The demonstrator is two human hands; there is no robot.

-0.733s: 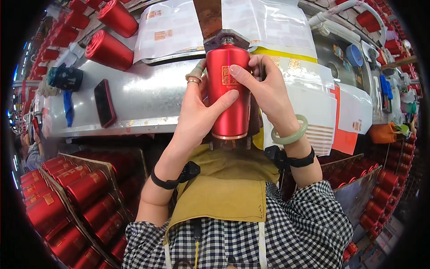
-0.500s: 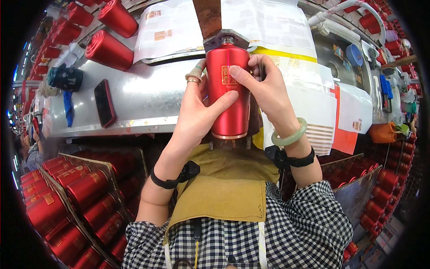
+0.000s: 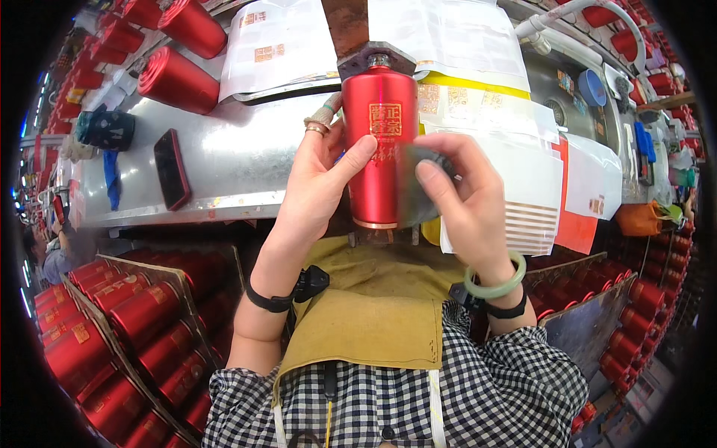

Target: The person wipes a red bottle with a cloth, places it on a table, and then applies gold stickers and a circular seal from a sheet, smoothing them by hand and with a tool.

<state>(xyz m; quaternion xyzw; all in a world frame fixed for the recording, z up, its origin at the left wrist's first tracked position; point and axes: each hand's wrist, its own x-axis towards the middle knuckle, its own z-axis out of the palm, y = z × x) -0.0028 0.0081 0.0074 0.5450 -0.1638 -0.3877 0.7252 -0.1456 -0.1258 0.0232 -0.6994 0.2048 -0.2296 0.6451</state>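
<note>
A worker's left hand wraps around a tall red canister standing upright under a dark metal press head at a steel workbench, thumb laid across the front of the can and fingers curled behind it, one wearing a ring. The right hand pinches a thin, shiny piece of film between thumb and forefinger and holds it against the canister's right flank; the film is blurred, so its exact edge cannot be made out. The canister sits at the centre of the view, its base resting on a small stand just above the worker's mustard apron, its neck touching the press head. To do this step cleanly, the judgement is that the left hand should keep the can plumb and steady while the right lays the film flat from one edge, smoothing it round the curve without creases and clear of the gold emblem. A dark phone lies on the bench to the left, more red canisters lie on their sides behind it, and crates of finished cans flank the worker's knees. A pale green bangle circles the right wrist.
</note>
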